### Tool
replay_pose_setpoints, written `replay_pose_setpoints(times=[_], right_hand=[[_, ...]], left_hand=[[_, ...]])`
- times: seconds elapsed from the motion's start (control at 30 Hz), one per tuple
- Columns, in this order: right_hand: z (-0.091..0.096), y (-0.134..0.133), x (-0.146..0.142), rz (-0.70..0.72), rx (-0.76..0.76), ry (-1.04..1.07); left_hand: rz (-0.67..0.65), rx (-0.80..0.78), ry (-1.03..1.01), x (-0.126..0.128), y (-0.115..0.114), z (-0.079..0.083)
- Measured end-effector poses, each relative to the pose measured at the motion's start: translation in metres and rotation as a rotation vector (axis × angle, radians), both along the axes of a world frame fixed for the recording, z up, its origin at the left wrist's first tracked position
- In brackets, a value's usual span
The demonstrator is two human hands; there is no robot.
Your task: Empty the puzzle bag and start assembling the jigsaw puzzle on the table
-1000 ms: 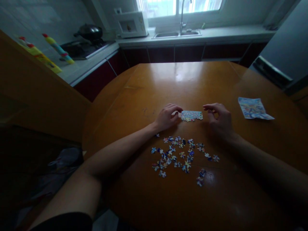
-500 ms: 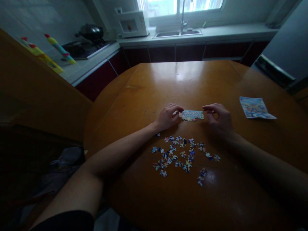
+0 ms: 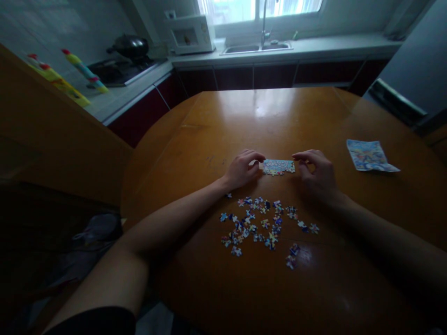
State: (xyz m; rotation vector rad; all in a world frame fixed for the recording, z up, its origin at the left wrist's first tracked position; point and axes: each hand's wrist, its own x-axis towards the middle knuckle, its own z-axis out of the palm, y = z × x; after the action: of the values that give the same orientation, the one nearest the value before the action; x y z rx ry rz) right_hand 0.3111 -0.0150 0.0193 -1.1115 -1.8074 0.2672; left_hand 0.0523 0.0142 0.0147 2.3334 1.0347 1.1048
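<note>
A partly joined jigsaw puzzle point(image 3: 278, 166), pale blue with a ragged lower edge, lies flat on the wooden table. At its left end is my left hand point(image 3: 244, 168), index fingertip by the upper corner and thumb lower down, with a gap between them. My right hand point(image 3: 317, 174) curves at the opposite end, its index fingertip close to the upper right corner and the thumb apart from it. Whether the fingertips press on the puzzle's edges is hard to make out. Nearer to me, between my forearms, lie several loose puzzle pieces point(image 3: 246, 228), scattered and partly overlapping.
A creased printed sheet point(image 3: 369, 156) lies on the table point(image 3: 244, 121) at the right. Beyond are a counter with a sink point(image 3: 240, 49), a microwave point(image 3: 192, 35), a wok point(image 3: 131, 46) on the stove, and yellow bottles point(image 3: 84, 70) at the left.
Both hands and the puzzle stay in nearly the same place. The whole view has shifted very slightly.
</note>
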Motion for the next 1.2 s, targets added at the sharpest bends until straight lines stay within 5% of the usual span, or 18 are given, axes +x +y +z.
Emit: replay_pose_setpoints(times=[0.4,1.2], right_hand=[[0.001,-0.001,0.000,-0.006,-0.019,0.005],[-0.001,0.000,-0.001,-0.006,0.007,0.003]], left_hand=[[0.097,-0.381,-0.368,-0.007,0.021,-0.009],[0.113,-0.367,-0.355,-0.009,0.026,-0.013]])
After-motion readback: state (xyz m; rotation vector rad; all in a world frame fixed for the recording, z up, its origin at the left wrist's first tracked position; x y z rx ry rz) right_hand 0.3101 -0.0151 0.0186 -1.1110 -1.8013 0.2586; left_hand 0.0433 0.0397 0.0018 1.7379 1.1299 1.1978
